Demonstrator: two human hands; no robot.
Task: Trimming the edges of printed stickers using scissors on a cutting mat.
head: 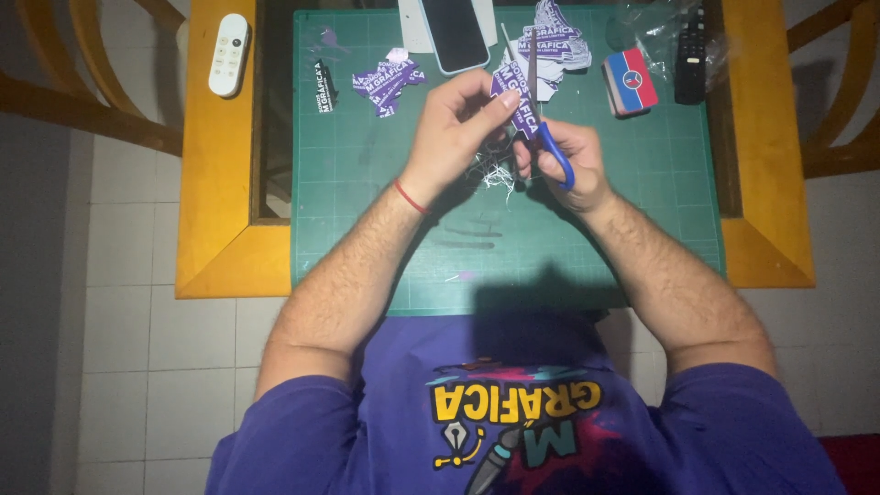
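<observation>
We hold a purple printed sticker (515,99) pinched in our left hand (454,128), raised above the green cutting mat (367,229) on the bench (215,183). Our right hand (568,160) is closed through the blue handles of the scissors (550,142), whose blades point away from us, up along the sticker's right edge. They seem to touch it, though shadow blurs this. Cut stickers (385,82) and a phone (454,35) lie beyond; the near mat offers room.
</observation>
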